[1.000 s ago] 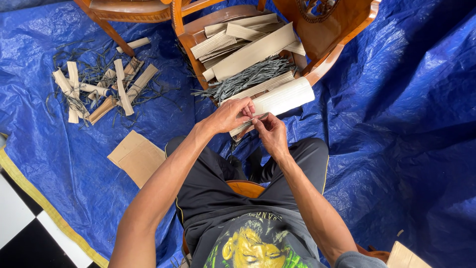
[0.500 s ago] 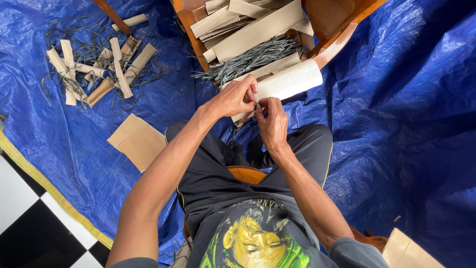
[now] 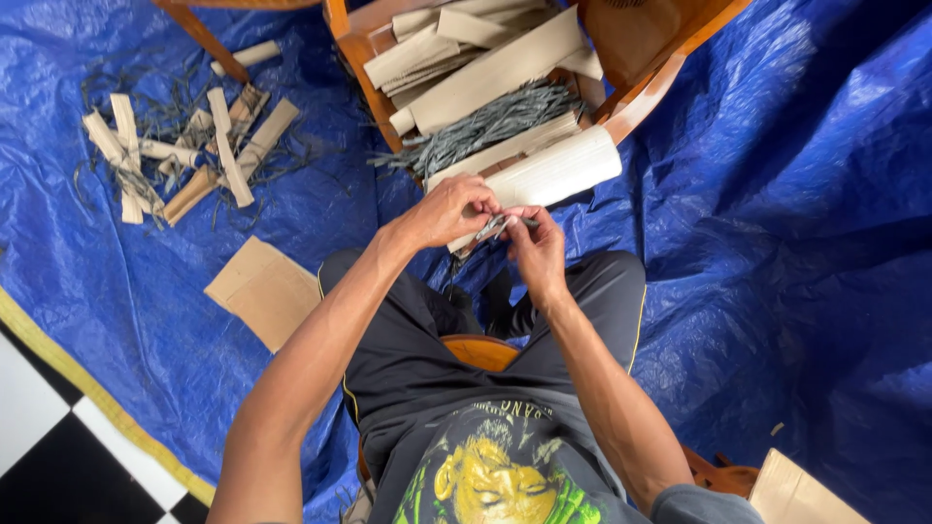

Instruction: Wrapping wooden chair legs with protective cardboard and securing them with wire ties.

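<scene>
- Tarp [image 3: 777, 243]: blue woven plastic, creased and glossy, covering most of the frame; a yellow hem runs along its lower-left edge, next to black-and-white floor tiles [image 3: 39, 437].
- Chair [image 3: 641, 87]: orange-brown varnished wood, top centre, loaded with flat beige card pieces [image 3: 495, 68], a bundle of thin grey strips [image 3: 495, 121] and a pale ribbed roll [image 3: 553, 175].
- Scraps [image 3: 184, 155]: short beige card pieces and loose grey strands, scattered on the tarp at upper left.
- Card sheet [image 3: 262, 291]: flat, brown, roughly rectangular, left of centre on the tarp.
- Strip [image 3: 500, 225]: thin, grey, at frame centre, just below the roll, held between both hands.
- Left hand [image 3: 451, 209]: fingers curled, fingertips pinching the left end of the strip.
- Right hand [image 3: 534, 247]: fingers curled, thumb and forefinger pinching the right end; fingertips of the two hands nearly meet.
</scene>
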